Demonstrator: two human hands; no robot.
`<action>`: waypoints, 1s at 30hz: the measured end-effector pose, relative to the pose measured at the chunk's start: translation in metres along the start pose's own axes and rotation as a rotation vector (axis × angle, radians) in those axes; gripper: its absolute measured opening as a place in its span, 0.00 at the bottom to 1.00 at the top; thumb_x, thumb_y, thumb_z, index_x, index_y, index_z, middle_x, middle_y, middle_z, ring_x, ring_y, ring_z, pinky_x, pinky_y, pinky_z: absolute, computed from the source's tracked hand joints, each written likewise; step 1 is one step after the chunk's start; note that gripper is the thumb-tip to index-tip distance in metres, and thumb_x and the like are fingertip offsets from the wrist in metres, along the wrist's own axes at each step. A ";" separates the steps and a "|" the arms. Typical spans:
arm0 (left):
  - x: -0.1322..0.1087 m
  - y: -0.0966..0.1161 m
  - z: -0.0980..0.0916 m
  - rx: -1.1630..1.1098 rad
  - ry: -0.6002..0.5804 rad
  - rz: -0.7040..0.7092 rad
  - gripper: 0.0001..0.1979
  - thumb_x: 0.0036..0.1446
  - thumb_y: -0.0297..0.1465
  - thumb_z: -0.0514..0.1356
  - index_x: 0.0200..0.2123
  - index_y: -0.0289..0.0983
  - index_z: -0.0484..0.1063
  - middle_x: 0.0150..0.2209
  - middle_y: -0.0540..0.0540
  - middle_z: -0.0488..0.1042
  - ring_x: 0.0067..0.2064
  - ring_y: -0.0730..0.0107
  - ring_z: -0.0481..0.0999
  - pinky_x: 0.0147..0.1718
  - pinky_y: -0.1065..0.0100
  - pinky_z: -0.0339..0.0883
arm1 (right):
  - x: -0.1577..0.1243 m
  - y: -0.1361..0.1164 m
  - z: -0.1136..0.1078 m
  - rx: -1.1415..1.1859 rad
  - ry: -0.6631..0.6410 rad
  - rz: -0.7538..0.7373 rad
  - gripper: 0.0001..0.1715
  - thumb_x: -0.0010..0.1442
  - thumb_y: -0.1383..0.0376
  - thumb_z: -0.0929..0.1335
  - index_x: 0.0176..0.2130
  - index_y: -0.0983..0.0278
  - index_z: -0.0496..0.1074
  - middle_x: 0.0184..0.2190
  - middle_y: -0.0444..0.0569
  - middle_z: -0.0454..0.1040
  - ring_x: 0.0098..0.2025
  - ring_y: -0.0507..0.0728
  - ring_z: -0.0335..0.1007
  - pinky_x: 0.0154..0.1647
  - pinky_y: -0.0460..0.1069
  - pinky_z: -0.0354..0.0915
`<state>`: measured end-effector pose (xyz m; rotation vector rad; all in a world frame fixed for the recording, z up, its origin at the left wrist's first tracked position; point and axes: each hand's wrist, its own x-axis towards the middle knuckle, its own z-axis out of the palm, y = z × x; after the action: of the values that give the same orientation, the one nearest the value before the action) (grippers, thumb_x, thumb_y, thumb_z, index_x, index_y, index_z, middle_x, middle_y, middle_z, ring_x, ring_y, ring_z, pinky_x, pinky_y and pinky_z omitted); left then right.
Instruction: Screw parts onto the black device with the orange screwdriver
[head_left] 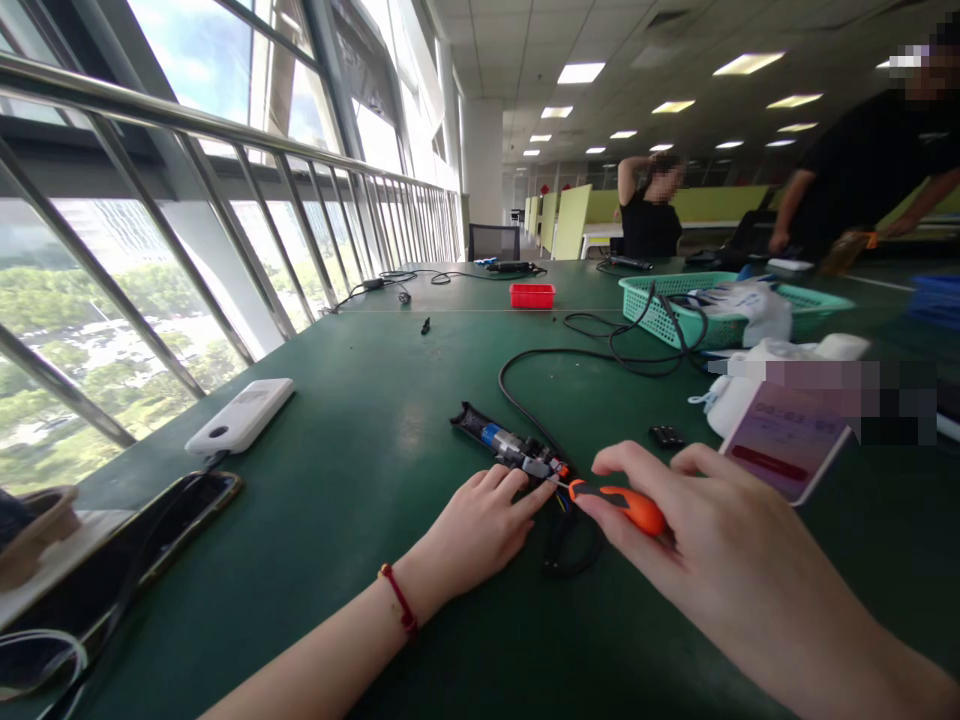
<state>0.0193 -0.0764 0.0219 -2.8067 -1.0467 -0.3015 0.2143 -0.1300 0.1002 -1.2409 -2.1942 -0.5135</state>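
On the green table lies an opened handheld electric tool (504,440), its dark half-shell, blue-banded motor and small wires exposed. A black cord runs from it. My left hand (480,520), with a red bracelet at the wrist, grips the near end of the tool, fingers pressed on it. My right hand (705,530) is closed around a screwdriver (634,507) with an orange and black handle. The screwdriver's thin shaft points left, its tip at the tool's near end by my left fingertips. Whether the tip sits in a screw cannot be made out.
A propped phone (784,440) stands right, near a small black part (667,436). Behind are a green basket (652,312) with cables and bags, and a red box (532,296). Left lie a white power bank (244,415) and a dark phone (172,530). Two people are beyond.
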 end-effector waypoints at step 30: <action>-0.001 0.000 0.002 0.011 -0.009 -0.008 0.23 0.60 0.29 0.51 0.59 0.42 0.53 0.49 0.43 0.65 0.47 0.62 0.66 0.44 0.62 0.66 | 0.000 -0.011 0.002 0.069 0.093 -0.056 0.10 0.58 0.70 0.60 0.42 0.65 0.63 0.30 0.47 0.73 0.30 0.54 0.67 0.33 0.49 0.56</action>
<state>0.0187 -0.0769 0.0198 -2.7973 -1.0589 -0.2837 0.2044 -0.1344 0.0983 -1.1004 -2.1550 -0.5034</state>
